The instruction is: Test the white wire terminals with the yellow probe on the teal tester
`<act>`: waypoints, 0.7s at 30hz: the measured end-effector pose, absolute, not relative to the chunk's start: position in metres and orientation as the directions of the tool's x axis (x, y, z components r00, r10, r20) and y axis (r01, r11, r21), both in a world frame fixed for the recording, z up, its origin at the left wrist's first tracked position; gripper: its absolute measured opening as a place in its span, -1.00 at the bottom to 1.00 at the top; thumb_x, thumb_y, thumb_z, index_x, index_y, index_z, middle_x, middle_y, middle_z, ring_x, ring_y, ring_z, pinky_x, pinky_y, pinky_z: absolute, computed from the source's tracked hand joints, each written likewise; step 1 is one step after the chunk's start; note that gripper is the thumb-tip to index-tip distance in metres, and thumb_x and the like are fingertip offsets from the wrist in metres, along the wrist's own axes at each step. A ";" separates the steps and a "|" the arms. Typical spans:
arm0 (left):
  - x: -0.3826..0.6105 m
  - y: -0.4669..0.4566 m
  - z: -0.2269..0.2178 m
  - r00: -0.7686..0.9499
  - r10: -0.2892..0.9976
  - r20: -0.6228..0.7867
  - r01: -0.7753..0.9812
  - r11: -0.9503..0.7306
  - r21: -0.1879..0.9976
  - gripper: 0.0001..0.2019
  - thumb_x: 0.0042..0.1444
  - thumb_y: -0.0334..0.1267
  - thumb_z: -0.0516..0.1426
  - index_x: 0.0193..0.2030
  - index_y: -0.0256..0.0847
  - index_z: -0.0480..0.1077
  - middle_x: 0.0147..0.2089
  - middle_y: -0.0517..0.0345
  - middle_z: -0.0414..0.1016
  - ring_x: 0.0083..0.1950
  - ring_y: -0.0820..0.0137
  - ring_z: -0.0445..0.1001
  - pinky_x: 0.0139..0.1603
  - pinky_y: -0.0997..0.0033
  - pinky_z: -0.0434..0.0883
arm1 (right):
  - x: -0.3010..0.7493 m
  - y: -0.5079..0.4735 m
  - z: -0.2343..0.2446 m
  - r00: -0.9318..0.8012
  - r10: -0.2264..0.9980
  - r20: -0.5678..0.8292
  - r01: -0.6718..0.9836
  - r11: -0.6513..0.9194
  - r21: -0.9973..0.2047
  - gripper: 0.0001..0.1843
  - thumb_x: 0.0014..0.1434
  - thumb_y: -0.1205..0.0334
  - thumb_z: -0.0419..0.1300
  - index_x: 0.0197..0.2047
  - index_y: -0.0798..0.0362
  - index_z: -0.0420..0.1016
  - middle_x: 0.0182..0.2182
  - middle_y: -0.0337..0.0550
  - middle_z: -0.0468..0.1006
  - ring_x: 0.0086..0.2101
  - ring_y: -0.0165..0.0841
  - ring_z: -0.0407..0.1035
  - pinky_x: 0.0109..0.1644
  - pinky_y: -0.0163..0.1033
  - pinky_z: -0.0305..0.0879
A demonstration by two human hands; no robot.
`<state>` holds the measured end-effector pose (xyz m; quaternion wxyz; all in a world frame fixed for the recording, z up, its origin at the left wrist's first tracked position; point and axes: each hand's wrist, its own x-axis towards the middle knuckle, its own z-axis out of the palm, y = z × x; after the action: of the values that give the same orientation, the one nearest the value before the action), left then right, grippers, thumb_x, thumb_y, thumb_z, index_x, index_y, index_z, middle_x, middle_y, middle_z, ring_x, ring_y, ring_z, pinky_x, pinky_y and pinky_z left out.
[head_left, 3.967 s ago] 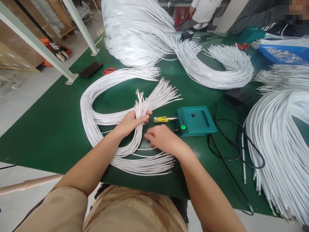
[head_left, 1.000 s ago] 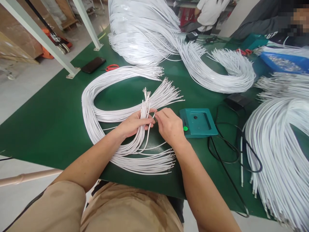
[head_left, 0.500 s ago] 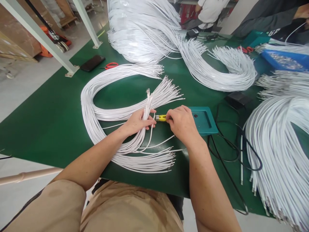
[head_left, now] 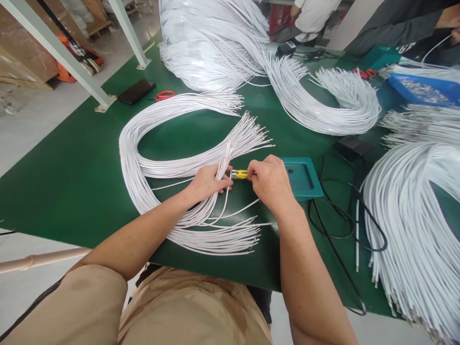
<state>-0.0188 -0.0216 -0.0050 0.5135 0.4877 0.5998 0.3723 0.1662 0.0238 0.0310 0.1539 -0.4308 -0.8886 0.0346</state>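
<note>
My left hand [head_left: 206,182] is closed round a bunch of thin white wires [head_left: 143,158] that loops across the green table [head_left: 72,182]; the wire ends fan out beyond my fingers. My right hand [head_left: 271,182] is closed in a pinch beside a yellow connector [head_left: 239,174] that sticks out from a teal box [head_left: 304,177] with a raised rim. One single white wire [head_left: 226,201] curves from below up to the connector, between my two hands. More wire ends [head_left: 230,237] lie near the table's front edge.
Large heaps of white wires lie at the back [head_left: 215,43], back right [head_left: 334,105] and right [head_left: 413,215]. Black cables [head_left: 345,225] run from the teal box. A phone [head_left: 135,91] and red scissors [head_left: 164,95] lie far left. A blue tray [head_left: 424,88] and other people sit beyond.
My right hand went from the table to the bunch, drew out one wire and brought its end to the yellow connector. My left hand has lowered the bunch, whose ends now lie flatter.
</note>
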 end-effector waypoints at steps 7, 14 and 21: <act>-0.020 -0.021 -0.001 0.025 0.960 -0.280 0.199 0.270 0.942 -0.51 -0.10 -0.31 0.28 0.03 -0.33 0.41 -0.41 0.07 0.59 -0.43 0.39 0.53 -0.40 0.43 0.48 | 0.180 0.029 0.020 -0.313 0.848 0.427 0.919 0.384 -0.089 -0.71 0.27 0.25 0.01 -0.03 0.13 0.45 0.00 0.14 0.49 0.11 -0.01 0.19 0.24 0.37 -0.22; -0.033 -0.022 0.003 0.037 0.959 -0.280 0.168 0.271 0.948 -0.48 -0.07 -0.25 0.28 0.08 -0.27 0.36 -0.36 0.09 0.58 -0.37 0.39 0.53 -0.31 0.40 0.46 | 0.178 0.028 0.022 -0.286 0.855 0.432 0.924 0.366 -0.113 -0.67 0.27 0.26 0.03 0.03 0.18 0.43 0.09 0.22 0.42 0.15 0.02 0.19 0.26 0.32 -0.17; -0.040 -0.021 0.000 0.043 0.976 -0.213 0.085 0.209 0.974 -0.60 -0.12 -0.22 0.31 -0.10 -0.29 0.45 -0.29 0.15 0.54 -0.29 0.41 0.49 -0.19 0.40 0.41 | 0.128 -0.015 0.045 -0.790 0.576 0.208 0.431 0.765 -0.479 -0.72 0.27 0.16 0.05 -0.38 0.03 0.52 -0.31 -0.06 0.58 -0.19 -0.23 0.38 -0.05 -0.12 0.26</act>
<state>-0.0400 -0.0207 0.0004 0.5429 0.4763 0.5566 0.4105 0.1281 -0.0155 0.0449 0.1742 -0.2729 -0.9230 0.2078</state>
